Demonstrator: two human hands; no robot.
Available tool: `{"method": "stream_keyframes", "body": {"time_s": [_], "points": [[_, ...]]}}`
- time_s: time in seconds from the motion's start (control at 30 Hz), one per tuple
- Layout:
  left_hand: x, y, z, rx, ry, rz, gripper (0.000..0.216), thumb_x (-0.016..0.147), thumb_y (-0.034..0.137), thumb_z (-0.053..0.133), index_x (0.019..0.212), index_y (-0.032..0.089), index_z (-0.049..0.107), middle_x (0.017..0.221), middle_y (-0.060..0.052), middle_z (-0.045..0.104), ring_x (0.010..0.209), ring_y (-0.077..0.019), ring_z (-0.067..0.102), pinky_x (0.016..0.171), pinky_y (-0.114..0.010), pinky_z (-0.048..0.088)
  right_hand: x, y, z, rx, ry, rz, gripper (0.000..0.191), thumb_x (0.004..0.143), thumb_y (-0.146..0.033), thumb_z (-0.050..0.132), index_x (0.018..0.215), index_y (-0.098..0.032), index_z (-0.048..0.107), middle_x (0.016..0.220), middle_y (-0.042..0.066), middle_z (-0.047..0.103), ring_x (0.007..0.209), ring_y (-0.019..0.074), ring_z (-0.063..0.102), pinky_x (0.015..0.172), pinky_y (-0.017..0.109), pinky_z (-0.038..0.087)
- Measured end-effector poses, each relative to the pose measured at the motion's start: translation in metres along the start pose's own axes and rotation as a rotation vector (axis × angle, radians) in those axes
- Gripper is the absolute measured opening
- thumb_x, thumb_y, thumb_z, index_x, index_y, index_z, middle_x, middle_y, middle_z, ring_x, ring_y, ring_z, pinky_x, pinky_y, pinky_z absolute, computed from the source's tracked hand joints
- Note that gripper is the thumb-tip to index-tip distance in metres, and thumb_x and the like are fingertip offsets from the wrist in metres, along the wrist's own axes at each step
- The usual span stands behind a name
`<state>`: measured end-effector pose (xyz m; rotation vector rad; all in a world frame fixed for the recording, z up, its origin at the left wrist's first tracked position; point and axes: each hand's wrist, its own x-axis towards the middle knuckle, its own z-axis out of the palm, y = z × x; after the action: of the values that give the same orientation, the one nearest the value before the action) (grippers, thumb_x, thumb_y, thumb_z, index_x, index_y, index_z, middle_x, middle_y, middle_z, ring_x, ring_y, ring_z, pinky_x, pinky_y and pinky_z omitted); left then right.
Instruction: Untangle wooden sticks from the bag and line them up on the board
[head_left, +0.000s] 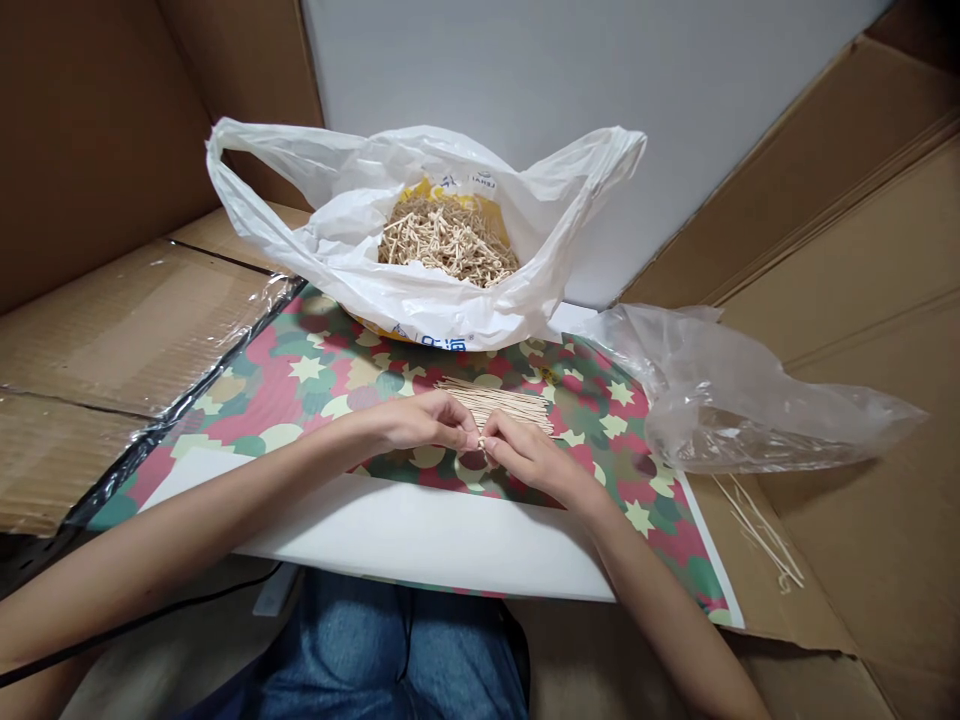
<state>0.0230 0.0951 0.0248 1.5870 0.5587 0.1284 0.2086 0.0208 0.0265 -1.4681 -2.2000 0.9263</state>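
Note:
My left hand (429, 422) and my right hand (523, 452) meet fingertip to fingertip over a board (315, 375) covered in star-patterned paper. Both pinch a tiny pale piece (481, 441) between them, too small to name. Just behind the fingers lies a flat row of thin pale sticks (499, 402), side by side on the paper. Farther back stands an open white plastic bag (420, 230) heaped with small tan stick-like pieces (448, 240).
A crumpled clear plastic bag (739, 400) lies at the right edge of the board. A few loose thin sticks (761, 530) rest on the cardboard (862, 480) to the right. Cardboard walls stand on both sides, a white wall behind. My jeans (390, 655) show below the board.

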Motion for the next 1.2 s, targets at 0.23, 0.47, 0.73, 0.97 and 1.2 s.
{"method": "stream_keyframes", "body": {"time_s": [0.23, 0.47, 0.73, 0.97, 1.2], "points": [[0.007, -0.006, 0.006, -0.079, -0.012, 0.062, 0.024, 0.075, 0.035, 0.056, 0.072, 0.011, 0.058, 0.069, -0.003, 0.057, 0.066, -0.0124, 0.051, 0.061, -0.023, 0.037, -0.003, -0.001, 0.002, 0.170, 0.022, 0.112, 0.018, 0.088, -0.031, 0.036, 0.077, -0.021, 0.045, 0.070, -0.002, 0.056, 0.067, 0.0137, 0.051, 0.065, 0.027, 0.039], [-0.001, 0.006, 0.014, 0.521, 0.322, 0.448, 0.021, 0.080, 0.033, 0.051, 0.088, 0.015, 0.058, 0.089, -0.005, 0.052, 0.082, -0.0151, 0.048, 0.076, -0.026, 0.038, 0.002, 0.000, 0.005, 0.731, -0.113, 0.115, 0.012, 0.079, -0.019, 0.038, 0.073, -0.019, 0.048, 0.056, -0.003, 0.052, 0.059, 0.0117, 0.050, 0.064, 0.025, 0.043], [-0.011, 0.016, 0.013, 0.949, 0.275, 0.571, 0.018, 0.080, 0.024, 0.048, 0.084, 0.019, 0.064, 0.083, -0.005, 0.054, 0.075, -0.0150, 0.045, 0.072, -0.029, 0.028, 0.005, 0.017, 0.010, 1.036, -0.269, 0.177, 0.011, 0.074, -0.022, 0.042, 0.068, -0.018, 0.050, 0.052, -0.002, 0.052, 0.052, 0.0106, 0.047, 0.060, 0.024, 0.042], [0.001, 0.007, 0.020, 0.338, 0.399, 0.368, 0.015, 0.074, 0.026, 0.052, 0.067, 0.014, 0.057, 0.070, -0.002, 0.052, 0.067, -0.0120, 0.046, 0.063, -0.023, 0.036, 0.002, 0.007, -0.003, 0.695, -0.020, 0.152, 0.025, 0.085, -0.033, 0.036, 0.071, -0.018, 0.050, 0.064, 0.001, 0.054, 0.062, 0.0133, 0.052, 0.064, 0.028, 0.045], [0.011, -0.003, 0.025, -0.299, 0.437, 0.176, 0.011, 0.066, 0.021, 0.060, 0.067, 0.012, 0.055, 0.061, 0.003, 0.052, 0.058, -0.0081, 0.047, 0.056, -0.020, 0.035, 0.000, -0.003, 0.012, -0.301, 0.496, -0.139, 0.015, 0.082, -0.033, 0.047, 0.087, -0.019, 0.050, 0.088, 0.008, 0.056, 0.086, 0.0218, 0.049, 0.078, 0.035, 0.038]]}}
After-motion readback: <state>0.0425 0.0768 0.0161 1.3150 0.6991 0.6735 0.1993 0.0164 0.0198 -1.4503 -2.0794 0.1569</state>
